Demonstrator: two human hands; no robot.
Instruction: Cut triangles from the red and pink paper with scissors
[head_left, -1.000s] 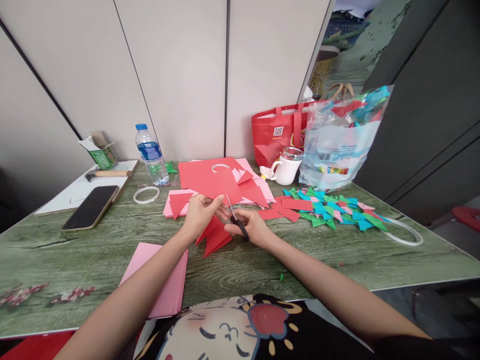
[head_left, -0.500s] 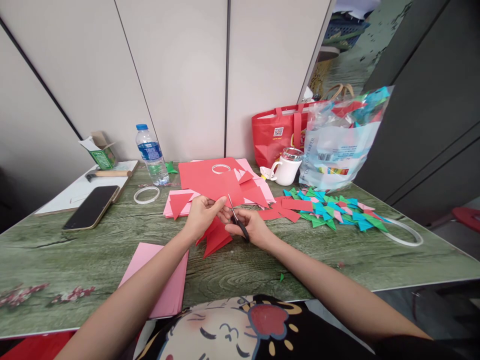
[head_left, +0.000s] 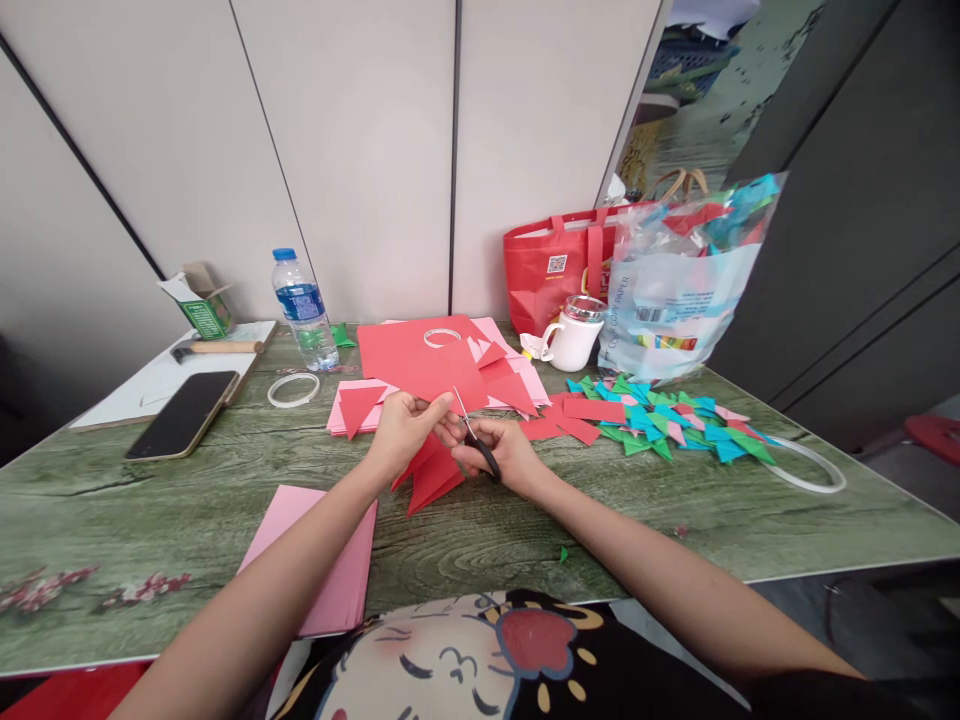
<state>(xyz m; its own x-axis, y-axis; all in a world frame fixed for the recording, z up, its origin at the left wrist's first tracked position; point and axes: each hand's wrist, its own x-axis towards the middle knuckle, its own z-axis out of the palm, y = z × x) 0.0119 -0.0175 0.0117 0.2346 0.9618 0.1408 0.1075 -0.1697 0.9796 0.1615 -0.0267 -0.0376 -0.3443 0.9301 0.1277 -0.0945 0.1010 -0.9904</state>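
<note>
My left hand (head_left: 401, 432) pinches a folded piece of red paper (head_left: 433, 473) that hangs down over the green wood-grain table (head_left: 525, 520). My right hand (head_left: 506, 450) grips black-handled scissors (head_left: 474, 437), their blades pointing up and away into the paper's top edge, right beside my left fingers. Behind my hands lies a stack of red and pink sheets (head_left: 420, 360) with cut red triangles on it.
Pink sheets (head_left: 322, 550) lie at the front left. A phone (head_left: 182, 414), tape rings (head_left: 292, 389), a water bottle (head_left: 303, 309), a hammer (head_left: 214, 348), a white mug (head_left: 574, 335), a red bag (head_left: 559, 265), a plastic bag (head_left: 679, 285) and several coloured triangles (head_left: 664, 417) surround them.
Almost nothing differs: the scissors' blades shift slightly at the paper's edge, and both hands stay in place.
</note>
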